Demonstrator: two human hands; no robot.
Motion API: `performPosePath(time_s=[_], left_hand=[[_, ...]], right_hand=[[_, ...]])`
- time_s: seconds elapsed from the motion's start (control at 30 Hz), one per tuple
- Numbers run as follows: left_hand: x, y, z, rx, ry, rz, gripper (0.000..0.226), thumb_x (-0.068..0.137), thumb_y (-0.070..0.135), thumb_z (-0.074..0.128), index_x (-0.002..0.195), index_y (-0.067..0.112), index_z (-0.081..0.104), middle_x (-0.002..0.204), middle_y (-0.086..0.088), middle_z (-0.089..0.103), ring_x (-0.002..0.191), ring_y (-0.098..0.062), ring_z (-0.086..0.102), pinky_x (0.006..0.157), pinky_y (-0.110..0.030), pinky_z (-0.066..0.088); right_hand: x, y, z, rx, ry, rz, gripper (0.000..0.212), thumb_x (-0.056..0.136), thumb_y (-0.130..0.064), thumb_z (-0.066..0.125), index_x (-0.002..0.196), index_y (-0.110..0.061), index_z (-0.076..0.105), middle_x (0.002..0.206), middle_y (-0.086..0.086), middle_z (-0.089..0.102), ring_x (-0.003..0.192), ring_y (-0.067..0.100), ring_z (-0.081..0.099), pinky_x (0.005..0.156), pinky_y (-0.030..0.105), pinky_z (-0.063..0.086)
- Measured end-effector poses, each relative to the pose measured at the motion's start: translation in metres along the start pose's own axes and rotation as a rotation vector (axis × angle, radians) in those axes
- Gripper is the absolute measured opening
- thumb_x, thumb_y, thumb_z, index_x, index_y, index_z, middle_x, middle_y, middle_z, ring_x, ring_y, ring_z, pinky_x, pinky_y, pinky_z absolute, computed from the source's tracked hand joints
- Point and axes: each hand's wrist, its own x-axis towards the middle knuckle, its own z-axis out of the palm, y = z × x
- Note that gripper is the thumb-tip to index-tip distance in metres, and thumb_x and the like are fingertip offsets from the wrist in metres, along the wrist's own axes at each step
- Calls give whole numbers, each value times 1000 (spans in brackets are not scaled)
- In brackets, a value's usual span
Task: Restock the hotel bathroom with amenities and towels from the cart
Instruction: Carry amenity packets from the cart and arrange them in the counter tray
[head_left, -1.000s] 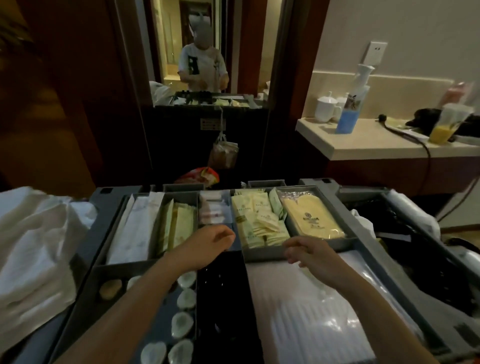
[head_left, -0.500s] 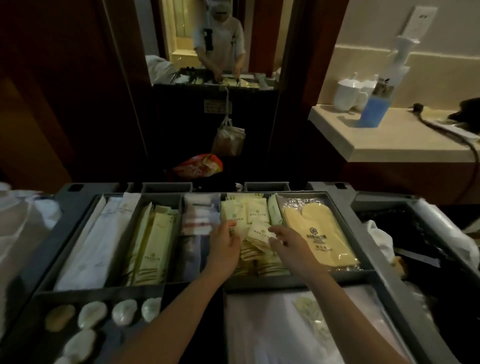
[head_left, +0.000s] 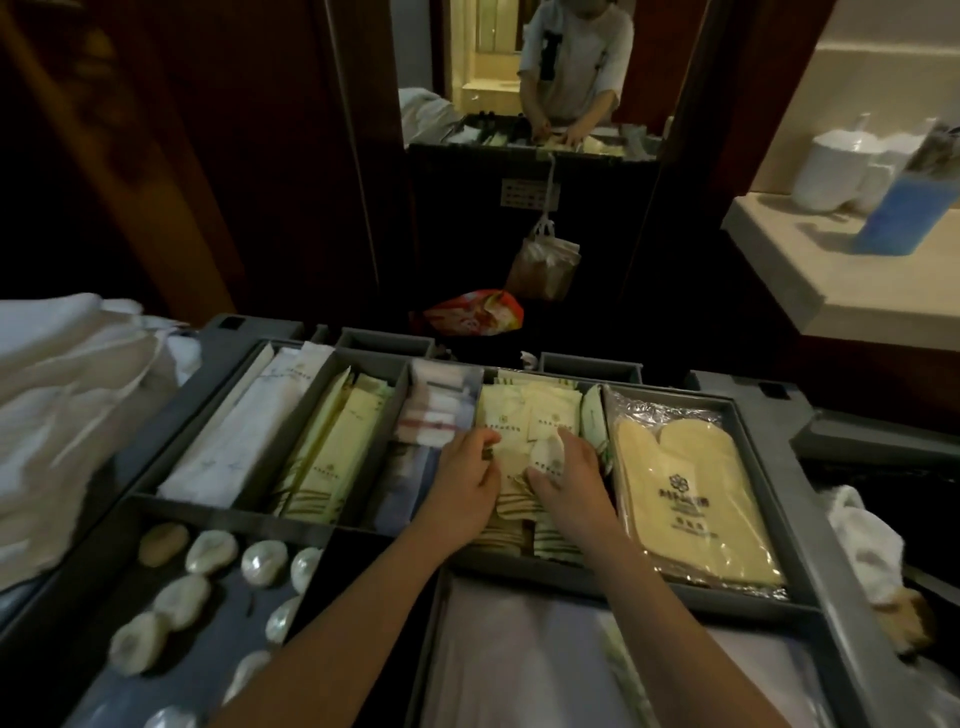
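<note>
The grey cart tray (head_left: 810, 525) is split into compartments. Both hands are in the middle one, among small cream amenity packets (head_left: 524, 415). My right hand (head_left: 569, 480) pinches one cream packet (head_left: 546, 453) between thumb and fingers and tilts it up. My left hand (head_left: 467, 478) rests on the pile beside it, fingertips curled on a packet edge. Long white sachets (head_left: 244, 431) and yellow-green sachets (head_left: 332, 457) fill the left compartments. Wrapped yellow slippers (head_left: 691, 493) lie on the right. White towels (head_left: 67, 410) are piled at the far left.
Round wrapped soaps (head_left: 208, 553) lie in the near left section, flat plastic-wrapped white items (head_left: 519, 654) in the near right. Ahead stands a mirror in dark wood panelling (head_left: 260, 156). A beige counter (head_left: 831, 270) at right holds white cups (head_left: 831, 171) and a blue bottle (head_left: 904, 208).
Both hands moved forward from the near edge into the middle compartment. The right hand took up a cream packet. The view has leaned closer to the cart.
</note>
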Motion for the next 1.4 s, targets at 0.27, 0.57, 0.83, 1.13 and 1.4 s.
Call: performPosePath(time_s=[0.27,0.57,0.83,1.13,1.4], left_hand=[[-2,0,-1,86,65,23,28,91,10,50,119,10,48,125,-5,40,113,-15,41,95,-18,34],[8,-4,-2,271,128,-44,20,90,21,57,92,3,64,117,-7,49,112,-18,44,93,-18,31],[19,11,3,466,-108,-219,38,84,47,59,93,10,64,121,-9,45,118,-26,39,96,-34,38],[9,27,-15,51,123,-178,15,83,17,64,73,11,55,79,-3,56,80,-19,54,71,-27,42],[-8,45,-44,-416,146,-392,12,95,19,50,98,10,55,94,-10,64,86,-23,64,77,-40,54]], right_hand=[[-3,3,-1,81,72,-48,75,88,-11,60,147,-16,14,154,4,10,139,19,22,100,16,24],[-2,5,-3,77,148,-38,76,86,-5,60,148,-21,18,154,6,15,142,24,17,113,34,24],[-3,3,-5,45,146,-13,70,86,-5,59,145,-20,25,149,6,21,137,23,19,111,30,25],[-6,2,-7,255,195,-76,39,90,-9,57,126,-22,51,121,1,48,92,17,58,70,17,46],[-25,-24,-34,706,243,-138,29,92,-6,54,112,-27,58,88,-1,61,62,12,57,55,31,52]])
